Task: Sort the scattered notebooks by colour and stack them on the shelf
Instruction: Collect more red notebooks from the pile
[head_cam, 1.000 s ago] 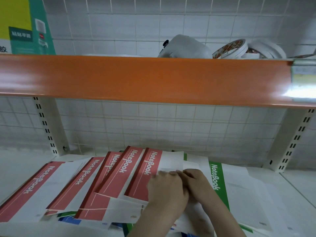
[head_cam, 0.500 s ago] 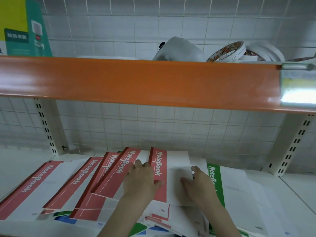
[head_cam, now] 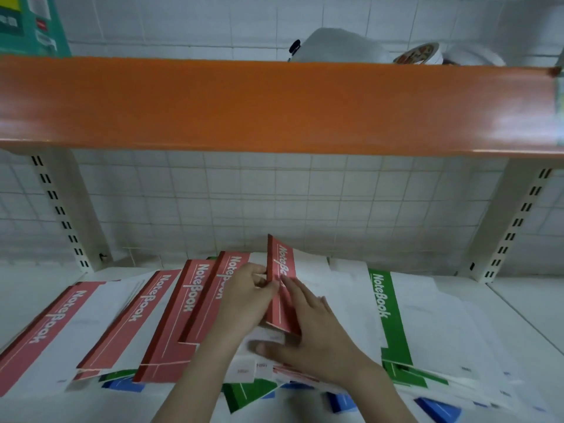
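Two hands were on one red notebook (head_cam: 281, 288) near the middle of the lower shelf (head_cam: 525, 303). The left hand (head_cam: 244, 303) pinched its spine edge, thumb and fingers curled onto the cover. The right hand (head_cam: 308, 325) lay across the cover with fingers fairly straight and spread, thumb out to the left over white paper below. That notebook was tilted up, far end raised off the pile and reaching toward the tiled wall (head_cam: 274, 193).

Four more red notebooks lay fanned to the left, overlapping like shingles: far left one (head_cam: 45, 334), next (head_cam: 134, 319), then (head_cam: 180, 312), then one (head_cam: 213, 288) partly under the left hand. All face up, "NoteBook" on the red band.

Right of the hands, a green notebook (head_cam: 387, 312) lay flat, face up, on top of other white covers. Under the front edge of the spread, bits of green (head_cam: 247, 392) and blue (head_cam: 122, 384) covers stuck out; more blue (head_cam: 439, 409) at lower right. Count underneath could not be told.

Above, an orange shelf (head_cam: 274, 105) crossed the whole view. On it: a teal box (head_cam: 33, 25) at far left, a pale rounded item (head_cam: 341, 45) and a patterned plate (head_cam: 418, 53) at right, both partly hidden by the shelf edge. Slotted white uprights (head_cam: 61, 215) stood at both sides.
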A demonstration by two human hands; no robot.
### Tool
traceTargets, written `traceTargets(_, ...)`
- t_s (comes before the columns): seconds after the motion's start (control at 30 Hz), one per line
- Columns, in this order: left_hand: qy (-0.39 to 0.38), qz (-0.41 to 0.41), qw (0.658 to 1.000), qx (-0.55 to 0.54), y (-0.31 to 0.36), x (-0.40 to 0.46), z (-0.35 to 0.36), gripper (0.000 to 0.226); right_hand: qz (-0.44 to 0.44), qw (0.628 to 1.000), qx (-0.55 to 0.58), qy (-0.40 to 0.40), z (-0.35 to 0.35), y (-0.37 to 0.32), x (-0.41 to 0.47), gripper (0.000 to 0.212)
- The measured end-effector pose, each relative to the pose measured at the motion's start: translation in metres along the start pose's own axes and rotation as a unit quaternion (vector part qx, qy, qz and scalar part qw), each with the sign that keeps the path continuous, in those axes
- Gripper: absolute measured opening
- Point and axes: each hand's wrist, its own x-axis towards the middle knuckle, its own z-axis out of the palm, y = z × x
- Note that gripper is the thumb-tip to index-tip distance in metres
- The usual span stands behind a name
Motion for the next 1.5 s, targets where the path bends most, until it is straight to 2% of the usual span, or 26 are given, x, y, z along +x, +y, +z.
traceTargets(0.07, -0.002, 0.014, 1.000, -0.022, -0.003, -0.001, -0.006, 0.015, -0.001, 1.000, 0.006, 0.031, 0.009, -0.004, 0.002, 0.098)
traceTargets(0.13, -0.005, 0.035, 0.999, 0.005, -0.011, -0.001, -0.012, 0.019, -0.001, 0.998, 0.007, 0.058, 0.018, -0.005, 0.005, 0.080)
traceTargets(0.17, 0.007, 0.051, 0.995, 0.081, -0.015, -0.001, -0.016, 0.022, 0.006, 0.998, 0.000, 0.069, 0.022, -0.006, 0.007, 0.074)
traceTargets(0.2, 0.034, 0.065, 0.978, 0.197, -0.019, -0.001, -0.020, 0.027, 0.012, 0.997, 0.000, 0.079, 0.024, -0.007, 0.008, 0.071)
traceTargets(0.27, 0.076, 0.053, 0.913, 0.398, -0.026, -0.004, -0.028, 0.049, 0.024, 0.994, 0.039, 0.096, 0.024, -0.010, 0.010, 0.062)
traceTargets(0.3, 0.072, 0.023, 0.891, 0.447, -0.028, -0.006, -0.031, 0.066, 0.028, 0.992, 0.073, 0.103, 0.022, -0.014, 0.009, 0.055)
traceTargets(0.33, 0.063, -0.002, 0.887, 0.458, -0.030, -0.007, -0.033, 0.081, 0.032, 0.988, 0.106, 0.109, 0.020, -0.017, 0.009, 0.050)
traceTargets(0.43, 0.049, -0.047, 0.907, 0.416, -0.032, -0.004, -0.036, 0.108, 0.034, 0.980, 0.148, 0.131, 0.013, -0.025, 0.006, 0.047)
traceTargets(0.5, 0.050, -0.058, 0.907, 0.413, -0.029, 0.000, -0.037, 0.112, 0.028, 0.980, 0.148, 0.130, 0.012, -0.028, 0.005, 0.048)
traceTargets(0.57, 0.047, -0.060, 0.912, 0.402, -0.026, 0.005, -0.037, 0.101, 0.022, 0.982, 0.142, 0.121, 0.013, -0.031, 0.004, 0.049)
traceTargets(0.63, 0.041, -0.030, 0.933, 0.357, -0.024, 0.011, -0.034, 0.076, 0.011, 0.985, 0.122, 0.118, 0.015, -0.033, 0.003, 0.052)
traceTargets(0.7, 0.058, -0.004, 0.962, 0.266, -0.019, 0.013, -0.029, 0.051, 0.006, 0.989, 0.098, 0.108, 0.016, -0.035, 0.002, 0.058)
traceTargets(0.8, 0.083, 0.029, 0.974, 0.208, -0.008, 0.011, -0.022, 0.023, -0.006, 0.998, 0.040, 0.054, 0.022, -0.033, 0.000, 0.067)
traceTargets(0.87, 0.065, 0.044, 0.988, 0.136, -0.008, 0.014, -0.017, 0.017, -0.014, 0.999, 0.035, 0.028, 0.025, -0.035, -0.003, 0.081)
traceTargets(0.97, 0.015, 0.022, 0.999, -0.042, -0.008, 0.017, -0.015, 0.024, -0.007, 1.000, 0.013, 0.018, 0.024, -0.035, -0.005, 0.100)
traceTargets(1.03, -0.018, -0.014, 0.990, -0.137, -0.005, 0.016, -0.017, 0.025, -0.008, 0.999, 0.007, 0.039, 0.021, -0.031, -0.003, 0.088)
traceTargets(1.1, -0.039, -0.009, 0.984, -0.174, -0.004, 0.014, -0.020, 0.027, -0.010, 0.994, 0.076, 0.078, 0.017, -0.028, -0.001, 0.066)
traceTargets(1.13, -0.036, 0.019, 0.988, -0.146, -0.007, 0.015, -0.022, 0.029, -0.003, 0.987, 0.126, 0.096, 0.014, -0.026, -0.001, 0.055)
traceTargets(1.2, 0.009, 0.097, 0.994, 0.045, -0.018, 0.022, -0.026, 0.029, 0.022, 0.973, 0.195, 0.120, 0.009, -0.025, 0.000, 0.045)
traceTargets(1.23, 0.030, 0.111, 0.980, 0.163, -0.023, 0.023, -0.028, 0.032, 0.032, 0.968, 0.214, 0.128, 0.007, -0.024, 0.000, 0.044)
traceTargets(1.3, 0.031, 0.075, 0.944, 0.320, -0.027, 0.020, -0.030, 0.058, 0.043, 0.960, 0.241, 0.136, 0.005, -0.021, 0.001, 0.045)
traceTargets(1.4, -0.021, 0.010, 0.902, 0.432, -0.026, 0.010, -0.024, 0.080, 0.047, 0.958, 0.251, 0.131, 0.006, -0.019, 0.002, 0.045)
traceTargets(1.43, -0.020, 0.012, 0.893, 0.450, -0.027, 0.008, -0.022, 0.079, 0.048, 0.958, 0.251, 0.128, 0.006, -0.020, 0.002, 0.046)
traceTargets(1.5, -0.008, 0.046, 0.891, 0.452, -0.029, 0.006, -0.018, 0.062, 0.043, 0.959, 0.254, 0.120, 0.007, -0.023, 0.002, 0.045)
